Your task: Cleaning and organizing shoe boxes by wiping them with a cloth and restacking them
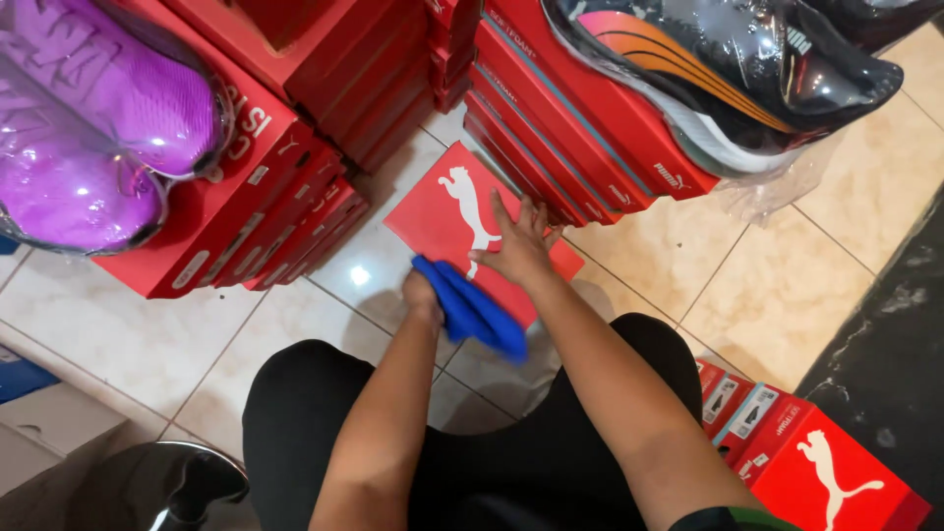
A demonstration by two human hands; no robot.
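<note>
The red shoebox (447,211) lies flat on the tiled floor (787,285), its white animal emblem facing up. The right hand (516,246) rests on the shoebox lid with open grip, fingers spread flat, fingertips next to the stack of red boxes (551,128) just behind the shoebox. The left hand (423,295) sits at the near edge of the shoebox, grip closed around a blue cloth (472,310) that drapes over that edge. A wrapped black shoe (718,69) lies on the stack behind the shoebox.
</note>
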